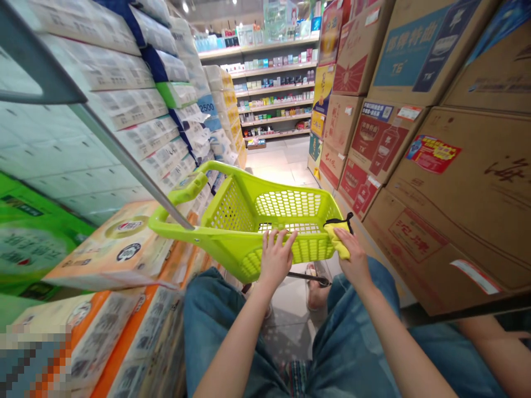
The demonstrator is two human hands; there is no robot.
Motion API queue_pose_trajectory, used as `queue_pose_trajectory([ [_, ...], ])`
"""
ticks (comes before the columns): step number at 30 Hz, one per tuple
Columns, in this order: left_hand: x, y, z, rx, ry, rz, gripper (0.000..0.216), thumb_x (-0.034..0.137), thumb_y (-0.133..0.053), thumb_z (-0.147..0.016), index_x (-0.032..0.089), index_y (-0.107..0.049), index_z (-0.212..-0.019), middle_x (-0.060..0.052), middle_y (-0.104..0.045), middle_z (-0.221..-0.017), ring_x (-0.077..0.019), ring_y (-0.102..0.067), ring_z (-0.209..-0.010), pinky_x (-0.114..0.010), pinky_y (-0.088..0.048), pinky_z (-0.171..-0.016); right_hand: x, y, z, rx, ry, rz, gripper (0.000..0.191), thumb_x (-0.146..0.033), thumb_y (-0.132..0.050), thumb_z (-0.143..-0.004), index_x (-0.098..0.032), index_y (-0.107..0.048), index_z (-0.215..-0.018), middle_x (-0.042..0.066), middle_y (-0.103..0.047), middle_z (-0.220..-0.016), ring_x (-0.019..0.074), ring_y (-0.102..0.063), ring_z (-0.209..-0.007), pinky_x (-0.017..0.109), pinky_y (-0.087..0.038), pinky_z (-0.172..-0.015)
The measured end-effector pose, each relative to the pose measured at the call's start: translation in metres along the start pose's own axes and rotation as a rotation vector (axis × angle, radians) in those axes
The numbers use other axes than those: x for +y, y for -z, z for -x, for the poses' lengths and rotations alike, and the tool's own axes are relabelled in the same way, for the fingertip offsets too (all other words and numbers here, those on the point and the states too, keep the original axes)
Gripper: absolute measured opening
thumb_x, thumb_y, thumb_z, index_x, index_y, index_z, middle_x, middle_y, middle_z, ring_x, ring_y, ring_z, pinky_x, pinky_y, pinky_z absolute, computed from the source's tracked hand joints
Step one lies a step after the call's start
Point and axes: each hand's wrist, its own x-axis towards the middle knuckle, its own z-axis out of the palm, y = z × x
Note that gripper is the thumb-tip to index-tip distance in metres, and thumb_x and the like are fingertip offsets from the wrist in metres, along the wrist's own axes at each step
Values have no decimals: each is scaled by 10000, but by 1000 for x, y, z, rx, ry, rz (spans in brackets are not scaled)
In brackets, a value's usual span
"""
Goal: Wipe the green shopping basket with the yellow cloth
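A lime-green plastic shopping basket cart (232,202) with perforated walls stands between my knees and the aisle beyond. My left hand (277,255) rests on its near rim, fingers spread over the edge. In my right hand (353,255) is a yellow cloth (339,235) with a black edge, pressed against the basket's right corner. The cart's grey metal pole (136,177) slants up to the upper left, ending in a dark grey handle (45,72). Inside the basket, the perforated floor shows in part.
Stacked cardboard cartons (460,193) line the right side. On the left are piled tissue packs (120,105) and orange-and-white packages (112,243). Shelves of small boxed goods (276,83) stand at the aisle's far end. Another person's arm (498,354) shows at the lower right.
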Motion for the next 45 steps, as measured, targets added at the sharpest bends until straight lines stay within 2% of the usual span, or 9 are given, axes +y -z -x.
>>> queue_pose_trajectory([
  [10, 37, 22, 47, -14, -15, 35, 590, 148, -542, -859, 327, -467, -1417, -54, -572, -1304, -282, -426, -1269, -582, -271, -1167, -29, 43, 65, -23, 7, 74, 776, -35, -400, -716, -257, -431, -1459, 67, -495, -1477, 250, -412, -1403, 575, -200, -1209],
  [14, 41, 23, 49, -12, -16, 82, 525, 161, -537, -872, 322, -522, -1372, -56, -596, -1241, -279, -456, -1230, -582, -269, -1164, -24, 62, 78, -69, -22, 75, 831, -20, -393, -709, -305, -385, -1490, 11, -333, -1587, 245, -248, -1488, 574, -190, -1215],
  [17, 39, 20, 47, -1, -6, 87, 484, 172, -537, -880, 317, -553, -1342, -57, -606, -1235, -278, -465, -1225, -572, -262, -1167, -16, 68, 79, -55, -87, 58, 807, -32, -394, -730, -307, -392, -1488, 8, -378, -1563, 230, -251, -1486, 556, -205, -1216],
  [23, 38, 20, 48, -10, -17, 68, 524, 162, -511, -889, 294, -499, -1396, -46, -534, -1411, -287, -395, -1342, -552, -229, -1189, -43, 49, 77, 29, -203, 109, 836, -19, -379, -719, -267, -341, -1516, 27, -386, -1558, 222, -300, -1468, 535, -238, -1214],
  [29, 38, 25, 47, -18, -9, 50, 532, 167, -532, -868, 300, -507, -1382, -45, -453, -1506, -291, -422, -1316, -556, -272, -1161, -112, 7, 58, -98, -73, 169, 826, -23, -439, -700, -189, -370, -1506, 85, -441, -1520, 247, -400, -1417, 471, -325, -1190],
  [33, 36, 24, 47, -36, -24, 58, 549, 163, -538, -855, 245, -496, -1396, -63, -540, -1422, -290, -430, -1296, -538, -265, -1173, -136, -10, 50, -177, 14, 151, 809, -28, -434, -697, -139, -377, -1496, 109, -414, -1535, 242, -367, -1436, 459, -319, -1188],
  [38, 38, 24, 48, -23, -18, 25, 594, 162, -528, -870, 276, -439, -1446, -59, -578, -1341, -279, -442, -1281, -546, -277, -1167, -103, 19, 63, -220, 94, 153, 874, 6, -391, -680, -210, -320, -1524, 62, -389, -1554, 202, -332, -1454, 476, -279, -1195],
  [42, 40, 25, 49, -30, -27, 0, 610, 171, -546, -867, 324, -436, -1447, -47, -569, -1349, -284, -441, -1295, -565, -262, -1176, -52, 55, 78, -122, -18, 143, 836, -6, -387, -711, -254, -357, -1508, 43, -408, -1545, 208, -339, -1451, 509, -244, -1204],
  [45, 42, 26, 50, -45, -20, -7, 577, 216, -538, -886, 309, -439, -1447, -48, -491, -1464, -296, -378, -1374, -564, -236, -1193, -28, 66, 82, -26, -125, 60, 745, -39, -409, -749, -255, -442, -1462, 43, -454, -1515, 218, -384, -1427, 508, -273, -1197],
])
